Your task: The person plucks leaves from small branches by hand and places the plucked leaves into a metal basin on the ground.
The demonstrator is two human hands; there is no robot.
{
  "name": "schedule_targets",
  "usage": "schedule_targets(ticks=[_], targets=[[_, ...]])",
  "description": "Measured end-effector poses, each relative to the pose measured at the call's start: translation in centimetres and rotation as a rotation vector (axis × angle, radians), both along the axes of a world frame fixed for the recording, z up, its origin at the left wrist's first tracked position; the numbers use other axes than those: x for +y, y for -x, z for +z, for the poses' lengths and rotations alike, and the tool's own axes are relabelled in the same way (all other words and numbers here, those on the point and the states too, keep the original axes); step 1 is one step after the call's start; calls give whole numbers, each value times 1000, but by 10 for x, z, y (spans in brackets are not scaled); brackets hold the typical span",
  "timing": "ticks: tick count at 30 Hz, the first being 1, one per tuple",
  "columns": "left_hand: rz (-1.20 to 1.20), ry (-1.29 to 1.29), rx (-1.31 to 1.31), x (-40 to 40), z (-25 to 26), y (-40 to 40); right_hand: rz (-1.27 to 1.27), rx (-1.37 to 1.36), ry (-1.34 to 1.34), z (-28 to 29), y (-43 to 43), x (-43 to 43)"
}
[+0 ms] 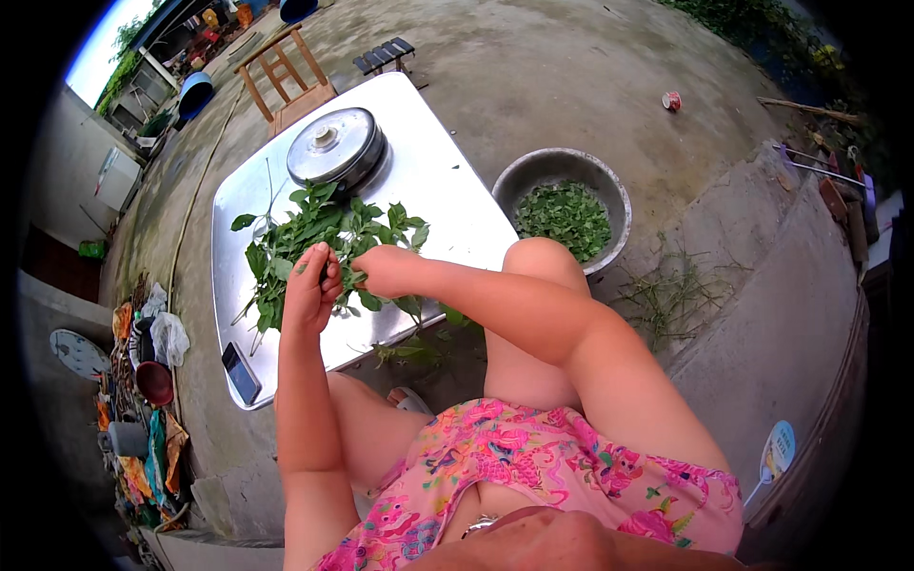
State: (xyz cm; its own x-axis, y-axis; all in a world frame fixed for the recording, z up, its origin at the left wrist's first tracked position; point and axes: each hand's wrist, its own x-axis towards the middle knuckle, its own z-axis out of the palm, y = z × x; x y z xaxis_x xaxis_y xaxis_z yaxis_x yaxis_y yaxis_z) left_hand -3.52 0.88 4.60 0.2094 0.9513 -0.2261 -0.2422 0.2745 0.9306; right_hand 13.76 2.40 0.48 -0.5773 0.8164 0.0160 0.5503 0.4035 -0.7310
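Loose stems with green leaves (300,223) lie heaped on a shiny metal-topped table (443,193) before me. Over the near side of the heap, my left hand (312,285) is curled with its thumb against the fingers, and a bit of green leaf shows at it. Close to its right, my right hand (389,271) pinches a leafy sprig (368,296); its fingertips are partly hidden. Some sprigs hang over the table's near edge. On the ground to the right, a metal basin (620,207) holds plucked green leaves (564,218).
A lidded metal pan (332,146) stands at the table's far side, and a mobile phone (240,372) lies at its near left corner. Beyond are a wooden chair (293,78) and a slatted stool (384,56). Bare stems (671,292) litter the concrete right of my knee.
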Motion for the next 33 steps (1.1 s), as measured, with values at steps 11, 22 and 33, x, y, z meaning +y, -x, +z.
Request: schedule_targets(ticks=[11,22,33], targets=[[-730,-133,875,74,53,-218,101,-9,-204,-10,9,-1],[-834,-587,1215,82,28,-319,-5,710,-351,-26,-10,-2],[41,-545,813,50,34,-43,-62,154,1,7,-11,30]])
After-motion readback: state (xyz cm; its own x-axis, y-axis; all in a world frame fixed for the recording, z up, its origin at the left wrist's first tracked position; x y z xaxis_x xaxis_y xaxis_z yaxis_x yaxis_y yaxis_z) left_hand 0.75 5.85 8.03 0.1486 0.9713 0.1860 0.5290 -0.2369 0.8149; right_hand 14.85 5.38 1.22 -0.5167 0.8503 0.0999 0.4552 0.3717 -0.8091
